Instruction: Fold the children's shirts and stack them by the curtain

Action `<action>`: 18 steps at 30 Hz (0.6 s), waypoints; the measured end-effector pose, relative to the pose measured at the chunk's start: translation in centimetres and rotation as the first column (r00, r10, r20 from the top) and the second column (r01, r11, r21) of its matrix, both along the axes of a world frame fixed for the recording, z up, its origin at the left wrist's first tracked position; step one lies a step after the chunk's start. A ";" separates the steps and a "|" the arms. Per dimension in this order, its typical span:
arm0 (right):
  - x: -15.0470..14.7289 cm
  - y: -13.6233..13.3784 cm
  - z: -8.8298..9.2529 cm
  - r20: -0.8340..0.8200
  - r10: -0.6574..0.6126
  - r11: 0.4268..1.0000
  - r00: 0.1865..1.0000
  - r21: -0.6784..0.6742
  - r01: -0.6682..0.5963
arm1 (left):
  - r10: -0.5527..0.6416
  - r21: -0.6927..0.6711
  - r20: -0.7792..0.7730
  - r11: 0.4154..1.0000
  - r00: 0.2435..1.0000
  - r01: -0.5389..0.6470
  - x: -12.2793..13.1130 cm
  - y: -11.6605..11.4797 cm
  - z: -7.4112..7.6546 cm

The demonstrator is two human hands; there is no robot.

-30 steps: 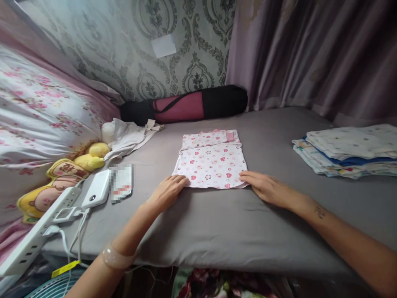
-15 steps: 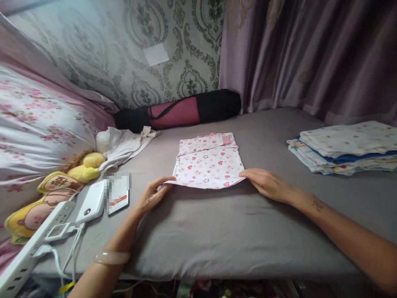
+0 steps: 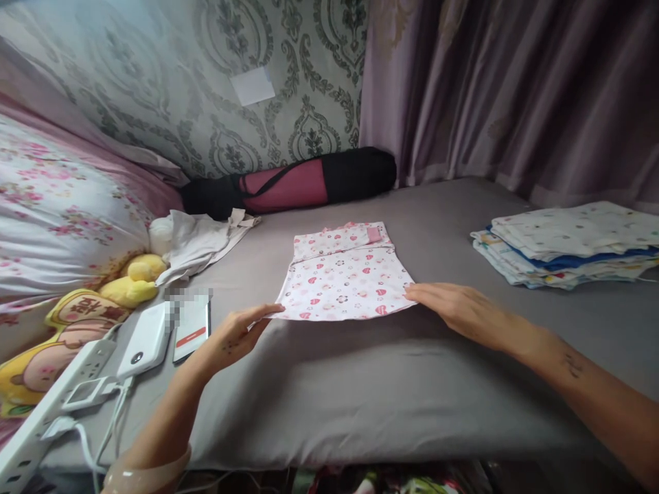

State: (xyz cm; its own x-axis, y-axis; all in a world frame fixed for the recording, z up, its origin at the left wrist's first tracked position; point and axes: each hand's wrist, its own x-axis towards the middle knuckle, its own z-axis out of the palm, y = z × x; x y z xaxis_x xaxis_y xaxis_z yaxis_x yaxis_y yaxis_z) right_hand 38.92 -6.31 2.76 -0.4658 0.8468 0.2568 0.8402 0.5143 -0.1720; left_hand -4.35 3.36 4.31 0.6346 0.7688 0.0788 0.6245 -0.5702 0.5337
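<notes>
A white garment [image 3: 342, 281] printed with pink hearts and small flowers lies partly folded on the grey bed sheet [image 3: 329, 384]. Its far part is folded over in a band, with a pink patch near the right end. My left hand [image 3: 239, 336] pinches the near left corner between thumb and fingers. At the near right corner, my right hand [image 3: 458, 312] grips the cloth in the same way. Between the two hands the near edge is stretched and lifted a little off the sheet, casting a shadow beneath it.
Folded cloths [image 3: 571, 240] are stacked at the right. On the left are a phone [image 3: 191, 329], a white power bank [image 3: 144, 343], a power strip [image 3: 62, 391] with cables, a yellow plush toy [image 3: 131, 281] and a pale cloth [image 3: 198, 243]. A black-and-maroon long bag [image 3: 288, 184] lies by the wall.
Both hands have moved apart and slightly nearer to me, drawing the garment's near edge wider. The view has shifted slightly.
</notes>
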 end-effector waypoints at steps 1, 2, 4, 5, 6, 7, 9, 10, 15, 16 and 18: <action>0.0 -0.4 0.0 0.002 0.009 1.000 1.000 -0.007 -0.009 | -0.009 -0.022 0.003 1.000 1.000 0.009 -0.1 -0.4 0.2; 0.1 -0.7 0.0 0.003 0.018 1.000 1.000 -0.014 -0.018 | -0.017 -0.048 0.007 0.999 1.000 0.018 -0.2 -0.7 0.4; 0.2 -1.1 0.2 0.002 0.026 0.999 1.000 -0.029 -0.026 | -0.028 -0.113 0.017 0.993 0.999 0.029 -0.3 -0.9 0.6; 0.2 -1.1 0.4 -0.005 0.025 0.999 1.000 -0.042 -0.026 | -0.025 -0.149 0.028 0.988 0.999 0.029 -0.3 -0.9 0.6; 0.3 -1.0 0.6 -0.020 0.024 0.998 1.000 -0.065 -0.026 | -0.013 -0.182 0.046 0.983 0.999 0.022 -0.2 -0.7 0.5; 0.3 -0.7 0.9 -0.041 0.021 0.995 0.999 -0.099 -0.025 | 0.010 -0.208 0.075 0.978 0.997 0.006 -0.1 -0.3 0.4; 0.3 0.5 1.5 -0.095 -0.006 0.983 0.995 -0.181 -0.011 | 0.096 -0.238 0.163 0.970 0.982 -0.055 0.6 1.0 -0.1; 0.2 1.3 1.8 -0.124 -0.035 0.977 0.992 -0.214 0.008 | 0.158 -0.253 0.216 0.962 0.963 -0.101 1.1 1.8 -0.4; -0.1 6.8 1.5 -0.254 -0.349 0.925 0.902 -0.247 0.288 | 0.490 -0.424 0.427 0.851 0.760 -0.310 4.6 6.7 -2.0; -0.3 8.1 1.2 -0.269 -0.416 0.901 0.869 -0.250 0.354 | 0.536 -0.445 0.446 0.828 0.717 -0.342 5.3 7.7 -2.3; -0.6 10.6 0.5 -0.288 -0.528 0.846 0.799 -0.261 0.465 | 0.591 -0.434 0.464 0.801 0.659 -0.413 6.7 9.7 -3.0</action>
State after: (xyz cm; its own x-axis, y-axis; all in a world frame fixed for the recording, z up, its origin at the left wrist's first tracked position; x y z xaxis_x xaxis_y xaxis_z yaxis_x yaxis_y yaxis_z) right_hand 38.35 4.25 3.30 0.1191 0.9815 0.1498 0.8451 -0.0210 -0.5342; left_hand 2.38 13.03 1.26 0.0518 0.9984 0.0220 0.3118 -0.0371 0.9494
